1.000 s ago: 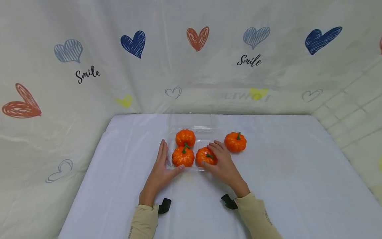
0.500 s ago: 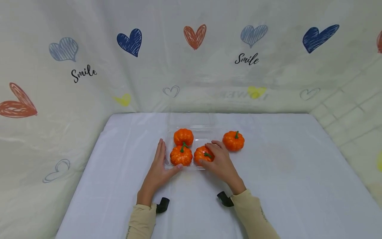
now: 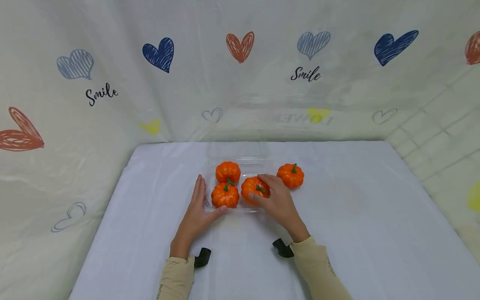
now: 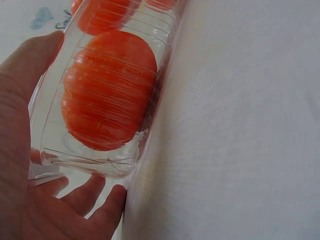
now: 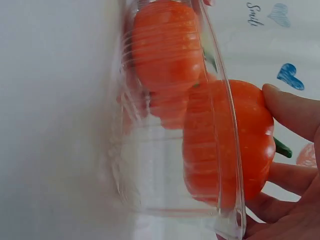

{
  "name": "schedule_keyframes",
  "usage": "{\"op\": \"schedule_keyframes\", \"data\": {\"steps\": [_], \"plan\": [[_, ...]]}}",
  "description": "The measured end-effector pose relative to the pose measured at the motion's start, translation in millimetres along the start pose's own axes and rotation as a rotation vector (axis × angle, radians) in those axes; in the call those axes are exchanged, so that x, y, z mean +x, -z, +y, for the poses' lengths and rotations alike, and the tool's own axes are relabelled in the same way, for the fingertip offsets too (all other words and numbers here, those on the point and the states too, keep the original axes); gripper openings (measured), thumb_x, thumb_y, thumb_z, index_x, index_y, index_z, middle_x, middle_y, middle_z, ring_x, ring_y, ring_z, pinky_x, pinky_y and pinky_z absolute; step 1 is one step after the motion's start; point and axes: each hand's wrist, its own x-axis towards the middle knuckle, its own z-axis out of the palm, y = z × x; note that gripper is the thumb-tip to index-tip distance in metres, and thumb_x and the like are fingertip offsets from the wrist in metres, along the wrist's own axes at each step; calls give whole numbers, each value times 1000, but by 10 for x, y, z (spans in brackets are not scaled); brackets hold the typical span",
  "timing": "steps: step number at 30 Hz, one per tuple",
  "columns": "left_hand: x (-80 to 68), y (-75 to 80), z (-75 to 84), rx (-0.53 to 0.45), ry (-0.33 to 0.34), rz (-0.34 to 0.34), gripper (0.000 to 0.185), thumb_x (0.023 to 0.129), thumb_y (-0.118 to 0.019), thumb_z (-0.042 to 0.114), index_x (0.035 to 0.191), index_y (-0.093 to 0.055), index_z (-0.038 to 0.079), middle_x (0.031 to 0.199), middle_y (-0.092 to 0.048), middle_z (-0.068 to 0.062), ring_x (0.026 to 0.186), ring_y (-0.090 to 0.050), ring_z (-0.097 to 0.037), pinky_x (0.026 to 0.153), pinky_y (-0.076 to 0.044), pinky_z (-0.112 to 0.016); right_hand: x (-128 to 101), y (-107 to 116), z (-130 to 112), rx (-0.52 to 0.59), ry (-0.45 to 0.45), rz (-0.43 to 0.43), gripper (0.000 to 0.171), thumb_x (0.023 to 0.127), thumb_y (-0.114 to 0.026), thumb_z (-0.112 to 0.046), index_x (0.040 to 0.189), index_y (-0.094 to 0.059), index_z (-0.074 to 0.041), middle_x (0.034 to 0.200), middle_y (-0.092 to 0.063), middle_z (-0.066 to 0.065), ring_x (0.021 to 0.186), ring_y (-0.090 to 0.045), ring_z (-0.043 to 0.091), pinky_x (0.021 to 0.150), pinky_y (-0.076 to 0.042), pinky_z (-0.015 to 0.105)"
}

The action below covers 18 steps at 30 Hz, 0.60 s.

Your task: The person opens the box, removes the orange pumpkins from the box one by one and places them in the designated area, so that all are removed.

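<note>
Gripping 1 pumpkin (image 3: 254, 188) over the clear tray (image 3: 240, 167) at frame center, my right hand (image 3: 275, 202) is clasping it; my flat left hand (image 3: 196, 211) is bracing the tray's left wall.

Both arms wear long beige sleeves that end at the wrists, the cloth lightly wrinkled. The left hand (image 3: 196, 211) and right hand (image 3: 278, 204) are bare, without rings or gloves. A small black curved device (image 3: 202, 257) sits at the left wrist, and a matching black one (image 3: 282, 248) at the right wrist.
</note>
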Motion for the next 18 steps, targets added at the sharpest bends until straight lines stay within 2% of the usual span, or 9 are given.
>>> {"op": "schedule_keyframes", "data": {"steps": [6,11,18], "plan": [[-7,9,14,-10,12,-7,124,90,-81,60,174,-2,15,179,3,6,162,-21,-28,126,-26,-51,-17,43,22,45,70,65,46,93,-85,-14,134,-71,2,133,-68,16,124,-63,35,105,-54,55],[-12,12,40,-10,17,-13,123,90,-81,59,174,-1,16,179,4,6,162,-21,-29,126,-26,-51,-22,72,45,51,110,105,37,93,-85,-10,126,-74,3,126,-71,15,117,-66,33,100,-58,53],[-1,8,27,-12,8,-14,123,90,-81,58,174,-2,15,179,3,5,162,-22,-30,125,-27,-52,-29,173,18,72,144,179,35,91,-86,-8,123,-76,3,123,-72,16,114,-69,34,99,-58,52]]}}
